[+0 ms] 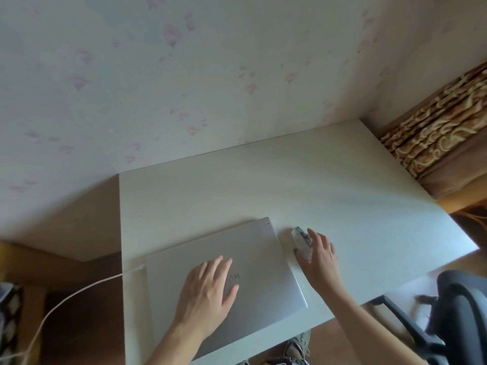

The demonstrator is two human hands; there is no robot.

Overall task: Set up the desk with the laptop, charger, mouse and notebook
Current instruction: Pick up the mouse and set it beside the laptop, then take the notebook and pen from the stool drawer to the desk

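- The fingers (222, 264) of the left hand (208, 291) are straight and a little spread, lying flat on the closed lid of the laptop (224, 280); they curl round nothing.
- The right hand (320, 255) is curled over the mouse (302, 242), thumb on the mouse's left side and the other fingers along its right side, holding it.
- The mouse is pale and partly see-through, with a small green light lit at its far end. It is at the desk surface just right of the laptop, apart from it by a narrow strip of desk. Whether it rests fully on the desk or is raised a little cannot be told.
- The laptop is silver, shut, and lies on the near left part of the desk (329, 185), turned at a slant so its far right corner points toward the mouse. Lettering on the lid is partly covered by the left hand.
- A white charger cable (76, 293) is joined to the laptop's left edge, runs over the left edge of the desk and hangs down toward the floor at the near left.
- The desk is white and stands against a wall (184, 75) with faint pink flower wallpaper.
- A dark office chair (458, 312) stands at the near right, beside the desk.
- A patterned brown and cream curtain (434, 127) hangs at the far right.
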